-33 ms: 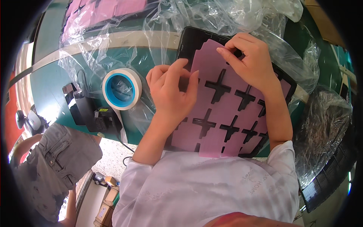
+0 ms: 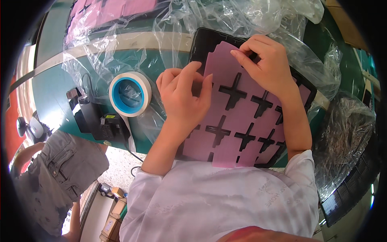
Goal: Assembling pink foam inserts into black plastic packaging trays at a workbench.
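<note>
Hardly anything has moved since the earlier frame; at most, the left hand has shifted a hair. Pink sheet lies over the black tray in front of the person, with dark crosses showing through it (whether it is one piece or several, I cannot tell). The left hand is loosely curled by its left edge, thumb and forefinger apart; contact is unclear. The right hand is bent over the far edge, thumb and fingertips close together, though whether they pinch anything is hidden.

A sideways tug there could, I judge, crease the sheet or pull it out of line with the crosses. Clear plastic bunched beside and beyond the tray might snag on a wrist or corner. Further left on the green table are a tape roll and a black device, whose cord hangs off the edge and could catch.
</note>
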`<state>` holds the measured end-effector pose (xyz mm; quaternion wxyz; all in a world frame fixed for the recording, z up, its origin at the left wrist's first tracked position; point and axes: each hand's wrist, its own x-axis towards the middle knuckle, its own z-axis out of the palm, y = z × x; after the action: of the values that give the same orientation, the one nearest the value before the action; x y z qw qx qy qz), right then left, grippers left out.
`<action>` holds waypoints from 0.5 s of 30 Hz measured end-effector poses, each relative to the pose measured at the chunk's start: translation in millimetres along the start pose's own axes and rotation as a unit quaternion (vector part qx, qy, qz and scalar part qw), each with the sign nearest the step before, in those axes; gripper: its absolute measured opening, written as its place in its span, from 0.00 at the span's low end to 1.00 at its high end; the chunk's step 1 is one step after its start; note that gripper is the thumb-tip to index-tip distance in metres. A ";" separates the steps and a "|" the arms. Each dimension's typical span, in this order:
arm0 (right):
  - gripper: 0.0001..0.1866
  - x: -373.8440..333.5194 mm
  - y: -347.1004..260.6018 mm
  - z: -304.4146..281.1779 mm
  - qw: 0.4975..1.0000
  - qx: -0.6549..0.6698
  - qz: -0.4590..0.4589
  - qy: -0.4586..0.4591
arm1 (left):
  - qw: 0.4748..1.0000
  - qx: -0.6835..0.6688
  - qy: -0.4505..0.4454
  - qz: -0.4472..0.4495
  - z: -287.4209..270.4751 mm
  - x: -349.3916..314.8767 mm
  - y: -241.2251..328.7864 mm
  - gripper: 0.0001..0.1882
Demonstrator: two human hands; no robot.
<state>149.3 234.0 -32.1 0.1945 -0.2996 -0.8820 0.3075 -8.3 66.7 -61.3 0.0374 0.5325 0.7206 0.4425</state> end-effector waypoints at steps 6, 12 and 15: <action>0.11 1.6 3.9 9.5 0.998 -0.062 -0.013 0.020 | 0.999 0.035 -0.019 -0.017 3.0 0.7 0.0 0.10; 0.12 2.1 6.5 9.6 0.997 -0.064 -0.019 0.029 | 0.998 0.065 -0.016 0.008 5.2 -0.6 -2.0 0.10; 0.11 2.3 5.4 8.0 0.997 -0.078 -0.018 0.017 | 0.998 0.065 -0.021 0.011 4.6 -1.7 -1.4 0.09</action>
<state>145.5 235.5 -41.2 0.1914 -0.3032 -0.9049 0.2294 -6.2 67.9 -65.7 0.0126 0.5511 0.7406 0.3841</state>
